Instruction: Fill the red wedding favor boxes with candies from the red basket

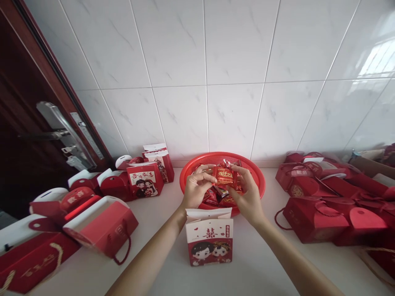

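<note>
A red wrapped packet with gold lettering (225,176) is held up between both hands over a red plastic basket (256,164). My left hand (197,187) pinches its left edge with thumb and fingers. On the opposite edge, my right hand (247,191) grips it, fingers above and thumb below. Small wrapped sweets (212,196) lie in the basket beneath, partly hidden by the hands. Just in front of the basket stands a red and white paper box (210,242) with two cartoon figures, its top flaps raised; neither hand touches it.
Red gift boxes (101,226), some with rope handles, stand at the left, near an upright cartoon box (145,181). More red boxes (314,220) crowd the right side. Behind is a tiled wall; a dark door with a metal handle (58,133) is at the far left.
</note>
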{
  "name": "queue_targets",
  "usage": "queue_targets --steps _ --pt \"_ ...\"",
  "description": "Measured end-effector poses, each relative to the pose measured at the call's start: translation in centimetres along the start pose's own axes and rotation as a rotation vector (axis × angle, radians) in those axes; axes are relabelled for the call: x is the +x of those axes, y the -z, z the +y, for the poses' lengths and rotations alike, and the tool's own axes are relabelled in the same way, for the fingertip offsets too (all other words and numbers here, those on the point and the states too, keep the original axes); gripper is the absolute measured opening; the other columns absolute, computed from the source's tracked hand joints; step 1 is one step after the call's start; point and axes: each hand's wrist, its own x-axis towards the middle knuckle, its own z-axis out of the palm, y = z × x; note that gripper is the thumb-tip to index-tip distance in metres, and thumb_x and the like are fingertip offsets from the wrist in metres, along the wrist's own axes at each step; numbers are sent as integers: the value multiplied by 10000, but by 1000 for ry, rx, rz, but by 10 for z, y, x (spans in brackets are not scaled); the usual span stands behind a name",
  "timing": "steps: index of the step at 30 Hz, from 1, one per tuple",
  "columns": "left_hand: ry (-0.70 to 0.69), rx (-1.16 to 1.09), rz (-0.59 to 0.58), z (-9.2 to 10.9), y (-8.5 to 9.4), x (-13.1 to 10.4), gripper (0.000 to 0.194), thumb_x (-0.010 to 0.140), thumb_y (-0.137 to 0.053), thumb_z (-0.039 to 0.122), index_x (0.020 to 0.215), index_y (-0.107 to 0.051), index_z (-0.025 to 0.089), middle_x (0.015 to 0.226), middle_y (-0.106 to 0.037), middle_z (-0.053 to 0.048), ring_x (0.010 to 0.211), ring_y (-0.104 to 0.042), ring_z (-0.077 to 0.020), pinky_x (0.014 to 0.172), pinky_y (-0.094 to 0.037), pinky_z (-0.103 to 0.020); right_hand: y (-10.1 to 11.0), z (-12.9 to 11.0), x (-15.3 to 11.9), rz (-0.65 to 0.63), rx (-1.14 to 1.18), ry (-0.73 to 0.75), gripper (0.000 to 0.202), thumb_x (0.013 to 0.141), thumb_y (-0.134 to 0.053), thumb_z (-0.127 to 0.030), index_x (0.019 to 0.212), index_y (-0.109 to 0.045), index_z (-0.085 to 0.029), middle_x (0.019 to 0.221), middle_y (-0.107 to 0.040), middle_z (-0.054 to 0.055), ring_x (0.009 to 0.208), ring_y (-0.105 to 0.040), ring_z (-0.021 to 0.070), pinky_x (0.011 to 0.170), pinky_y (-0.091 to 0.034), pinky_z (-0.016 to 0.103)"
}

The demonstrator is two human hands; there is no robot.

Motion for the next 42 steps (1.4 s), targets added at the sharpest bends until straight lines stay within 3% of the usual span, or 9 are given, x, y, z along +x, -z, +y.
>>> queue_targets --steps 12,23,27,30,34,36,42 --pt "15 38 37 4 -1 1 63 699 -751 221 639 -768 232 1172 -699 -84 1175 -610 -289 1001 -480 -442 1 -3 0 1 -24 0 433 816 -632 -197 1234 -551 -269 1329 -619 78 1107 -651 260 851 -572 402" --pt "16 43 29 4 -1 1 76 696 -757 214 623 -766 235 1156 -699 -87 1191 -597 -290 1017 -470 -439 1 1 0 6 -52 22 457 816 -608 -162 1257 -546 -265 1316 -626 80 1063 -657 245 911 -550 421" --pt "27 -3 42 5 -1 1 35 694 -771 213 661 -766 223 1155 -705 -80 1169 -619 -276 1028 -472 -422 2 -1 2 27 -75 66 294 825 -673 -238 1114 -623 -253 1240 -666 76 1155 -625 270 976 -515 423" --pt "79 -34 33 4 -2 0 68 694 -799 245 752 -778 216 985 -742 -55 1025 -669 -244 969 -506 -391 3 -5 5 -2 -31 -9 224 865 -686 -361 1050 -655 -239 1052 -714 58 969 -670 246 852 -542 376" --pt "208 -33 -8 4 -3 1 238 736 -818 381 885 -794 198 899 -767 -49 862 -694 -222 831 -546 -349 5 -11 8 -43 58 -160 326 880 -670 -535 856 -668 -210 744 -654 16 677 -596 186 610 -487 300" --pt "209 -14 -18 4 -3 1 249 734 -823 411 848 -790 193 873 -769 -46 827 -693 -215 790 -543 -328 6 -13 9 -40 98 -194 378 854 -693 -572 783 -653 -203 700 -625 7 644 -563 170 575 -461 282" --pt "232 69 -104 10 -5 1 254 746 -811 422 842 -791 187 853 -766 -48 826 -697 -225 786 -535 -327 8 -16 11 -28 121 -233 411 812 -725 -604 836 -709 -194 669 -587 -5 570 -466 124 524 -390 254"
